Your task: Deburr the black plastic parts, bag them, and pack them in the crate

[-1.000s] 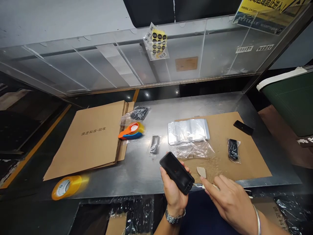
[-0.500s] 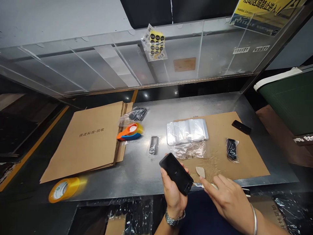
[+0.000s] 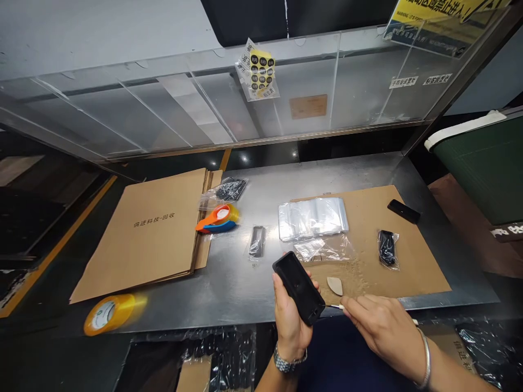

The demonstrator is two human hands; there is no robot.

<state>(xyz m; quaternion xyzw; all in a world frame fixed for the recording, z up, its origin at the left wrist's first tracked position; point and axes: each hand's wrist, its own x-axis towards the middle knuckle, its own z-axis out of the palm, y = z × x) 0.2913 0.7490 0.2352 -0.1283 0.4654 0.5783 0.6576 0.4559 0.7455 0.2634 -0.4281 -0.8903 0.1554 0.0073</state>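
My left hand (image 3: 289, 329) is closed around a black plastic housing (image 3: 297, 286), long and box-shaped, its hollow side turned up. From the right, my right hand (image 3: 379, 332) grips a thin-bladed tool with a white handle (image 3: 341, 307). The tool's tip meets the housing's lower right end, near a small opening; whether it is inside cannot be seen. Just above my right fingers, a rounded beige piece (image 3: 335, 286) lies on a cardboard sheet (image 3: 412, 261), with crumbs or dust beside it.
Clear plastic bags (image 3: 312, 218) lie behind my hands. A bagged black part (image 3: 387, 249) and a loose black part (image 3: 403, 211) are to the right. Leftward are a bagged grey frame (image 3: 257, 242), a tape dispenser (image 3: 216, 219), stacked cardboard (image 3: 143, 234) and a tape roll (image 3: 104, 316).
The housing has shifted slightly right and tilted, so its hollow inside shows more. The tool has turned and its blade now appears narrower; my right hand has moved slightly right.
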